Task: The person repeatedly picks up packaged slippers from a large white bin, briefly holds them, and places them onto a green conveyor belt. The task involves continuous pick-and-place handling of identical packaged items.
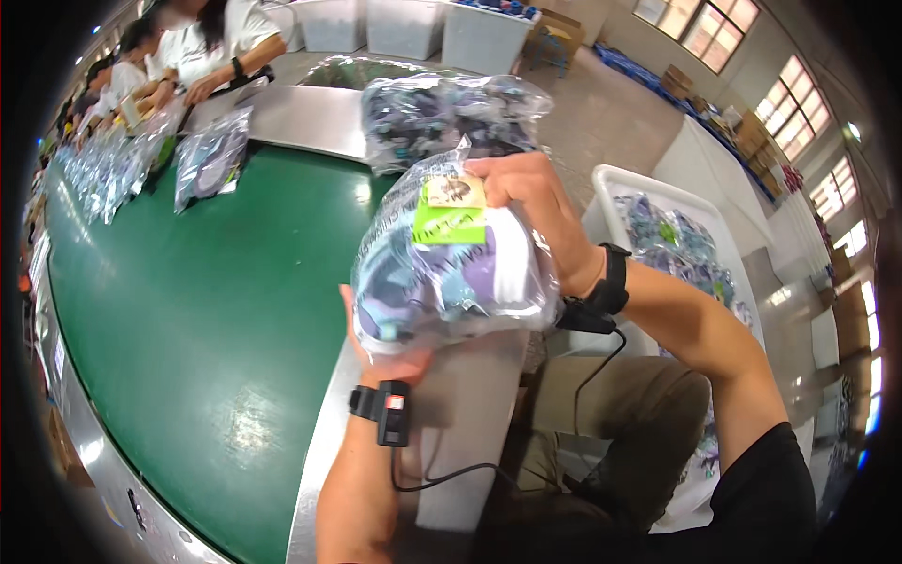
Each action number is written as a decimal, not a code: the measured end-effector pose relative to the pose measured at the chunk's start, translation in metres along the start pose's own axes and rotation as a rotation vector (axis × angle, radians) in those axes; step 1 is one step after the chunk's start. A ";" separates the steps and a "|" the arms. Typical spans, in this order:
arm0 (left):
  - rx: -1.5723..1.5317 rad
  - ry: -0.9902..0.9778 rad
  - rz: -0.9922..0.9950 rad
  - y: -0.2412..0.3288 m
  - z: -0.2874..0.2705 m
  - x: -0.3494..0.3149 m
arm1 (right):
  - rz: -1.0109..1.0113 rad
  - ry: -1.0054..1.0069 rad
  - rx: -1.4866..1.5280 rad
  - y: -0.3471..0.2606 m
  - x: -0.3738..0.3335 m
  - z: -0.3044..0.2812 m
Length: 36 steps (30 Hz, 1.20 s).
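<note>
A clear plastic bag is held up in front of me over the metal table edge. Purple, light blue and white goods fill it; their exact kind is hard to make out. A green tag with a tan top part shows through the film. My right hand pinches the bag's upper right side, fingers closed at its top edge. From below and behind, my left hand grips the lower left, its thumb showing at the side and most fingers hidden by the bag.
A green conveyor belt runs at left, carrying several similar bags. Beyond my hands lies a large bundle in clear film. On my right stands a white bin of bagged goods. Co-workers sit at far left.
</note>
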<state>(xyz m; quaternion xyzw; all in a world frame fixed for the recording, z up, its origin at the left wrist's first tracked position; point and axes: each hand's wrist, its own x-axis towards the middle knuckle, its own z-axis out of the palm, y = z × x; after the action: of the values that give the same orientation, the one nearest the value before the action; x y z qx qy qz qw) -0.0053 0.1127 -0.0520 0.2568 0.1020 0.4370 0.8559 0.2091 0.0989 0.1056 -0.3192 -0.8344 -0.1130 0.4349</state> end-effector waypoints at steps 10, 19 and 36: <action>-0.295 -0.042 -0.206 -0.028 0.037 -0.024 | -0.048 0.022 -0.189 -0.044 -0.065 -0.037; -0.262 0.024 -0.280 -0.024 0.058 -0.022 | 0.359 -0.251 -0.021 -0.060 -0.086 -0.086; 0.218 -0.230 -0.503 -0.041 0.048 -0.042 | 1.297 -0.404 1.000 -0.052 -0.111 -0.122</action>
<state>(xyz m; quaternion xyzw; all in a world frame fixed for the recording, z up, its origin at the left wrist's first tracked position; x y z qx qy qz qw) 0.0170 0.0427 -0.0353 0.3616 0.1109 0.1654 0.9108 0.3016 -0.0462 0.0945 -0.5192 -0.4992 0.6013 0.3460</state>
